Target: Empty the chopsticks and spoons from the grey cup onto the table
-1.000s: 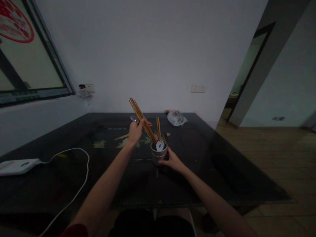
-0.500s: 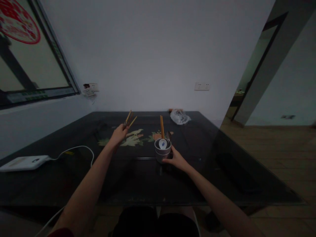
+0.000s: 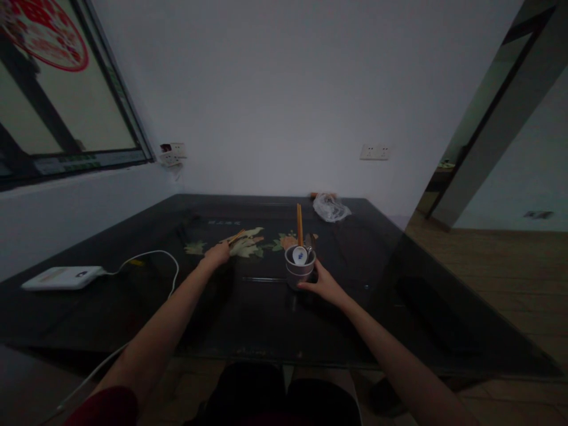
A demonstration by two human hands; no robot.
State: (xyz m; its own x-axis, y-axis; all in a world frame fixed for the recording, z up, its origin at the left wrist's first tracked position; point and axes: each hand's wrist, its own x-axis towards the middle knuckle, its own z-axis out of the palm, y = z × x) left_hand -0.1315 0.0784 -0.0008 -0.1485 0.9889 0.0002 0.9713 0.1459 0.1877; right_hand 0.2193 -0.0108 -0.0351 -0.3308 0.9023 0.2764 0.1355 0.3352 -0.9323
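A grey cup-shaped holder (image 3: 298,273) stands upright on the dark table. My right hand (image 3: 326,285) wraps round its right side, thumb low at the front. Wooden chopsticks (image 3: 300,225) rise from the holder. A white spoon (image 3: 300,255) with a blue mark and a metal spoon (image 3: 312,241) are in it too. To the left, over the table's printed flowers, my left hand (image 3: 217,254) is closed on thin chopsticks (image 3: 236,236) that point away to the right, nearly level with the tabletop. Its fingertips are partly hidden.
On the left lies a white power bank (image 3: 64,278) with a white cable (image 3: 176,266) running over the near edge. A crumpled clear plastic bag (image 3: 331,208) rests at the back by the wall. A dark flat object (image 3: 428,310) lies at the right.
My left hand has lowered toward the tabletop, and its chopsticks have tipped from raised and spread to nearly level. My right hand stays on the holder. The view has shifted slightly.
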